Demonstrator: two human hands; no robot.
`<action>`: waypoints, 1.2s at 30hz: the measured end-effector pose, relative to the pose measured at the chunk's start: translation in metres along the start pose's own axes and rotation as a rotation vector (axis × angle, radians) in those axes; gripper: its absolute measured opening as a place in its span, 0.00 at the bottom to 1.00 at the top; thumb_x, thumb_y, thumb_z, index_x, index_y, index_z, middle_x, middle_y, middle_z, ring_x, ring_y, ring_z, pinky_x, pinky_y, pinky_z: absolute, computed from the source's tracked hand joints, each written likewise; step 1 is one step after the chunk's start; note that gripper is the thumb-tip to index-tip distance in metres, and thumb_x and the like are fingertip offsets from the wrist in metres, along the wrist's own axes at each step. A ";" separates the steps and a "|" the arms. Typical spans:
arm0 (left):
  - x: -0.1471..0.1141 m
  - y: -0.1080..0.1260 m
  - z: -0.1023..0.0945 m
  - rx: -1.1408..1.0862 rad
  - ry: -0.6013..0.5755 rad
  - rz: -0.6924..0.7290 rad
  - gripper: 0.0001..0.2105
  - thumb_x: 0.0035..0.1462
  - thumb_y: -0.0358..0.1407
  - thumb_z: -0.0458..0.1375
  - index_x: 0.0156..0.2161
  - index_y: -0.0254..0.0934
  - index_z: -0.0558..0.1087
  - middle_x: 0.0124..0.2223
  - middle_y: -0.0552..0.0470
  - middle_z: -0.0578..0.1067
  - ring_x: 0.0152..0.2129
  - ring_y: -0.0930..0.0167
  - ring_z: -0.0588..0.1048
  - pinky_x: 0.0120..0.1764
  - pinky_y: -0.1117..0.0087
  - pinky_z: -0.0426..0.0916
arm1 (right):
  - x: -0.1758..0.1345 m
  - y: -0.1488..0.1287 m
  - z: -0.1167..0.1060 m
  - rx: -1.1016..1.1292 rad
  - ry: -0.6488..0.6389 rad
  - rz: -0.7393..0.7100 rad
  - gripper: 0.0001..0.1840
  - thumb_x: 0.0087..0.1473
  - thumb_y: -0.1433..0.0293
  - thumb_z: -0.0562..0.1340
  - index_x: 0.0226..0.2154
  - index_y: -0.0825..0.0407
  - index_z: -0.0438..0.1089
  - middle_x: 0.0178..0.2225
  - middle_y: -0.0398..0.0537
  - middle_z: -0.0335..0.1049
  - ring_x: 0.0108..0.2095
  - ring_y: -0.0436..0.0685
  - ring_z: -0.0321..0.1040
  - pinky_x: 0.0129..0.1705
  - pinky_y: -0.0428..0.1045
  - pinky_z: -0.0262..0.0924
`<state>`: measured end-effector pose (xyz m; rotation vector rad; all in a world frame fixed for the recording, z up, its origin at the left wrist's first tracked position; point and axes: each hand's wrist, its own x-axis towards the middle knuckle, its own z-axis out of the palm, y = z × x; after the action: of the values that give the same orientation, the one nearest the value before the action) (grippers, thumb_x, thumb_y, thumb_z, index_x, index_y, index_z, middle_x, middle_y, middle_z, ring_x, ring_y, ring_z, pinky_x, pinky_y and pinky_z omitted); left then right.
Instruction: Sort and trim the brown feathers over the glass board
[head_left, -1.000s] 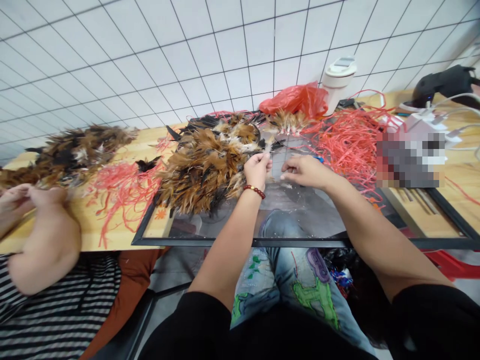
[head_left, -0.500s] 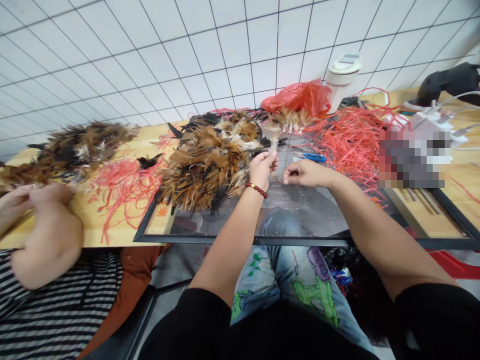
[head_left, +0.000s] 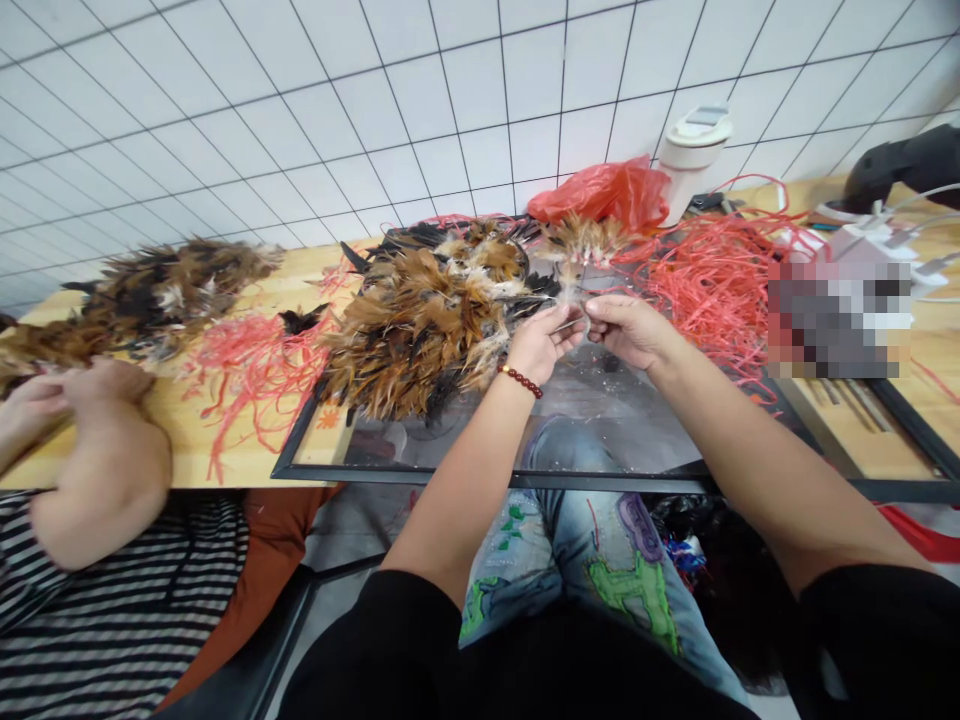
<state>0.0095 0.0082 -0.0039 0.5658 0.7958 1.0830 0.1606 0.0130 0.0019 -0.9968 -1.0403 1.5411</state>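
Between the fingertips of my left hand [head_left: 551,338], which wears a dark red bead bracelet [head_left: 519,378], is a small pale feather [head_left: 571,290]. My right hand [head_left: 630,328] has come up against it, thumb and forefinger pinched at the feather's side. Just left of my hands lies a big heap of brown and black feathers [head_left: 420,325]. Behind them is a smaller bunch of light brown feathers [head_left: 585,238] with white quill ends. The exact spot where the right fingertips grip is blurred.
Tangled pink plastic strips [head_left: 705,290] lie to the right, with more strips [head_left: 259,360] at left. A red plastic bag [head_left: 600,195] and a white cup [head_left: 691,155] stand by the tiled wall. A co-worker's hands [head_left: 82,390] work near another feather pile [head_left: 172,290].
My right hand has moved up and left from beside the blue-handled snips to meet my left hand at the feather. The snips are now hidden. The view has shifted slightly.
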 end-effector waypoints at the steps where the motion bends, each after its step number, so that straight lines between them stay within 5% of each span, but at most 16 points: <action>1: 0.000 0.000 0.000 -0.013 -0.006 -0.016 0.05 0.62 0.30 0.59 0.34 0.33 0.76 0.29 0.52 0.79 0.26 0.77 0.77 0.43 0.73 0.71 | 0.000 0.000 0.001 -0.002 0.011 -0.010 0.26 0.23 0.56 0.80 0.20 0.52 0.69 0.15 0.36 0.56 0.20 0.45 0.52 0.26 0.46 0.48; 13: 0.001 -0.001 -0.001 0.001 -0.077 -0.116 0.06 0.63 0.29 0.58 0.35 0.32 0.77 0.30 0.50 0.81 0.28 0.76 0.80 0.48 0.70 0.73 | 0.007 0.019 0.007 0.124 0.112 -0.079 0.24 0.27 0.57 0.80 0.24 0.50 0.73 0.22 0.38 0.70 0.24 0.47 0.62 0.27 0.45 0.57; 30: -0.006 0.003 0.002 0.200 -0.072 -0.078 0.08 0.55 0.30 0.67 0.28 0.31 0.73 0.23 0.55 0.74 0.20 0.81 0.71 0.32 0.76 0.68 | 0.007 0.024 0.011 -0.056 0.171 -0.184 0.26 0.30 0.51 0.76 0.26 0.48 0.70 0.20 0.35 0.58 0.22 0.46 0.52 0.27 0.47 0.53; 36: -0.006 0.010 0.004 0.241 0.119 0.134 0.07 0.53 0.32 0.68 0.29 0.32 0.75 0.23 0.56 0.74 0.19 0.81 0.70 0.31 0.76 0.68 | 0.011 0.023 0.003 -0.228 0.233 -0.295 0.20 0.40 0.54 0.72 0.28 0.50 0.71 0.23 0.39 0.63 0.24 0.48 0.53 0.29 0.48 0.51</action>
<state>0.0057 0.0066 0.0078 0.7724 1.0118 1.1591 0.1498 0.0203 -0.0204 -1.0938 -1.1549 1.0570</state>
